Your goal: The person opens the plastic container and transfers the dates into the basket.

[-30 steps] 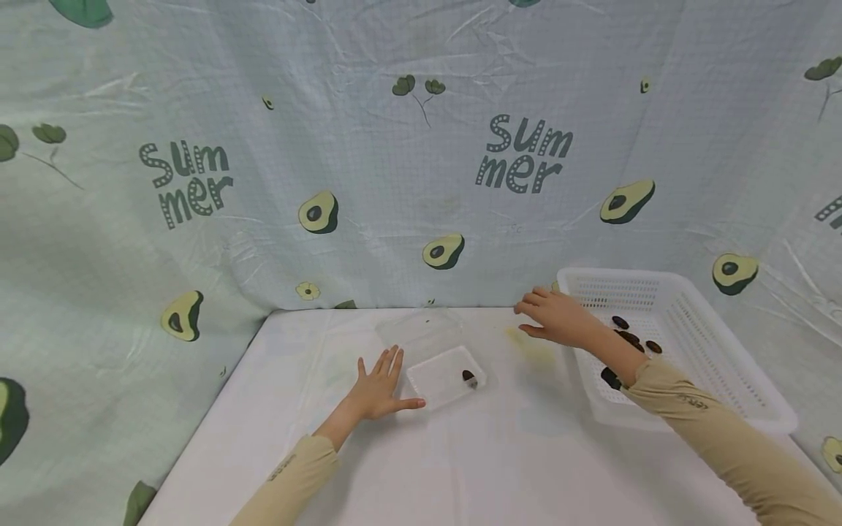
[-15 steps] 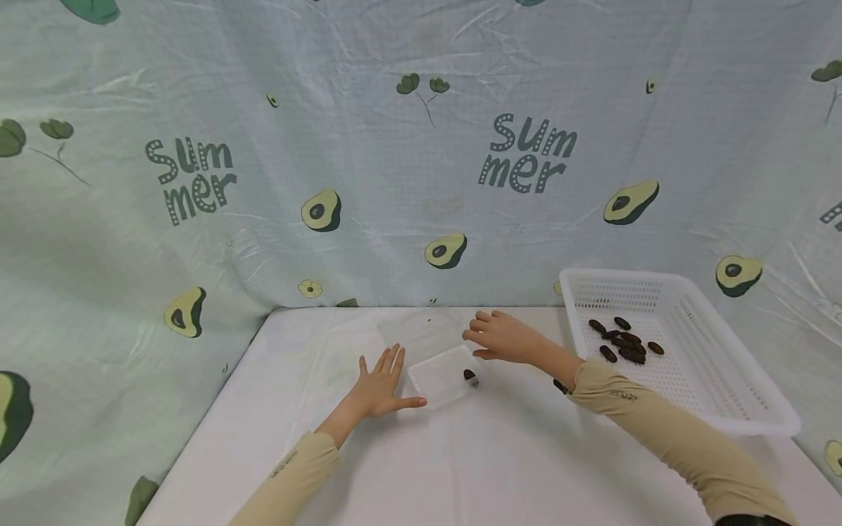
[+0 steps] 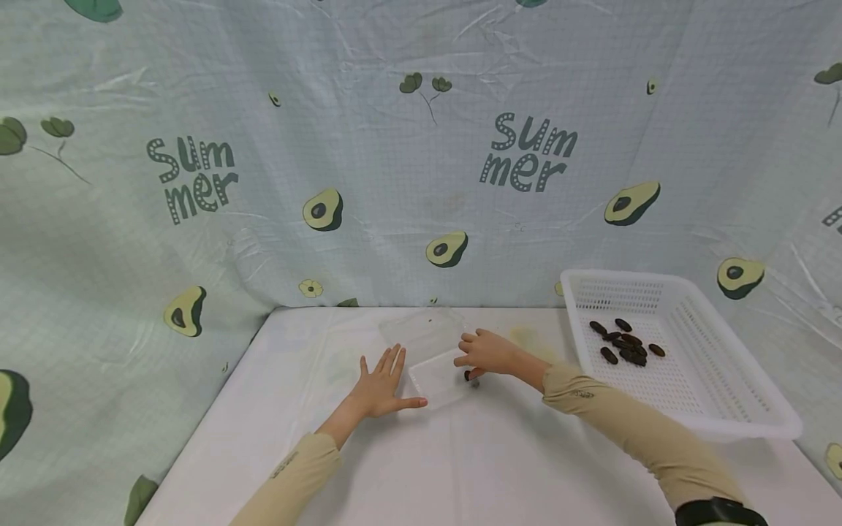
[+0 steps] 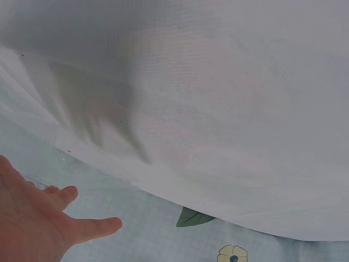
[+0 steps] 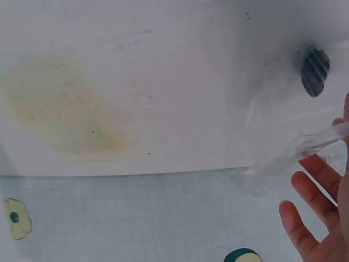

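My left hand (image 3: 380, 387) lies flat on the white table with fingers spread, its thumb against the near left edge of a clear plastic box (image 3: 435, 385). In the left wrist view only the left hand (image 4: 32, 229) and cloth show. The box's clear lid (image 3: 421, 330) lies open behind it. My right hand (image 3: 482, 352) is at the box's right side, fingers curled onto the clear plastic edge (image 5: 294, 155), which passes between thumb and fingers (image 5: 311, 177). One dark date (image 3: 468, 376) (image 5: 315, 71) lies in the box just below that hand.
A white perforated basket (image 3: 625, 276) stands at the right with several dark dates (image 3: 625, 343) in it. A yellowish stain (image 3: 526, 336) (image 5: 65, 114) marks the table behind the right hand. An avocado-print cloth backs the table on all sides.
My right hand has moved left from the basket's corner across the table to the clear box. The left hand and the date in the box have stayed put.
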